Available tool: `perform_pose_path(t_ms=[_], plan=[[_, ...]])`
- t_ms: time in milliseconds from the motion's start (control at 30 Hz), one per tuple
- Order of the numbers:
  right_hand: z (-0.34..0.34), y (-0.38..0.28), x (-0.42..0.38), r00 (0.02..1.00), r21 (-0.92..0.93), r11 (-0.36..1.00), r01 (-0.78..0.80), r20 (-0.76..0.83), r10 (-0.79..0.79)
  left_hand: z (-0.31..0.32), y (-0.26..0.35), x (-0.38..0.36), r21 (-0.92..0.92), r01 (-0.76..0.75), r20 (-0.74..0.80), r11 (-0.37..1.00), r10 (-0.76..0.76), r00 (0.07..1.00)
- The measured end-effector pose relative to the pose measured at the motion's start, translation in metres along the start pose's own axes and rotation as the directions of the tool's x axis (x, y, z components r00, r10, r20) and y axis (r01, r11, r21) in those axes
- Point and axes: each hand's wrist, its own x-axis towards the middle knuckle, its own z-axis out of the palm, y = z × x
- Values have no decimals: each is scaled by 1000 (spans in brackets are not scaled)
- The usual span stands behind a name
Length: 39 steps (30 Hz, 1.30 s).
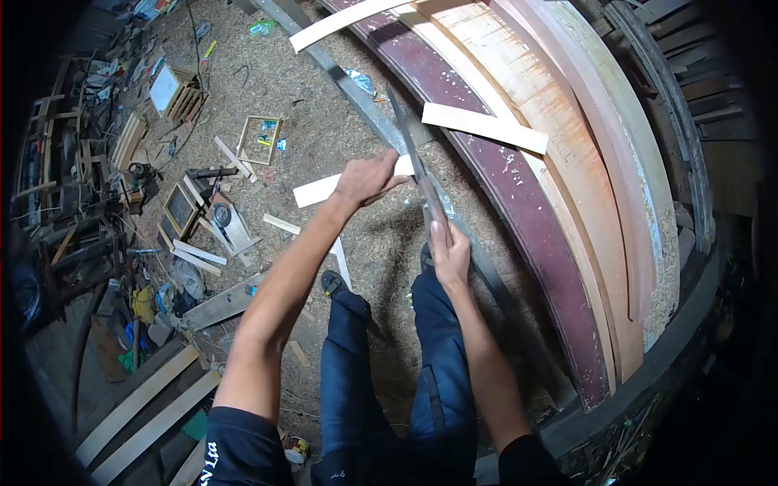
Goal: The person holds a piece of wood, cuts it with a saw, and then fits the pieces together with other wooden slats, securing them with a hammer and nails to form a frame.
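Note:
My left hand [369,179] presses down on a short pale wooden strip [318,190], its fingers wrapped round it against a long grey beam [369,113]. The strip's other end shows just past my fingers, right at the blade of a handsaw [408,134]. My right hand [448,255] is closed round the saw's handle, thumb laid along the top. The blade points away from me and crosses over the beam. Below my hands, the beam runs on toward the lower right.
To the right lie long curved boards, the nearest a maroon board [519,190], with a cut pale strip [486,128] across them. Another long strip [348,23] spans the top. On the chip-strewn floor at left are a small wooden frame [259,139], offcuts and a power tool [221,215].

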Motion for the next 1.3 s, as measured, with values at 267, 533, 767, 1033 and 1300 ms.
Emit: perform_pose_path(t_ms=[267, 533, 767, 1033, 1300], plan=[[-41, -58, -1, 961, -249, 931, 269, 5, -276, -59, 14, -28, -137, 22, -138, 990, -41, 990], [-94, -96, 75, 664, -780, 407, 475, 15, -747, -102, 66, 23, -136, -35, -158, 990, 13, 987], [-154, -101, 156, 667, -923, 198, 329, 79, -741, -82, 101, 110, 76, -112, -182, 991, 124, 976], [-138, -104, 126, 725, -851, 457, 260, -140, -674, -34, 126, 135, 215, -97, -124, 972, 125, 984], [-71, -110, 100, 755, -772, 566, 289, -179, -631, -55, 108, 89, 346, 59, -228, 936, 23, 973]])
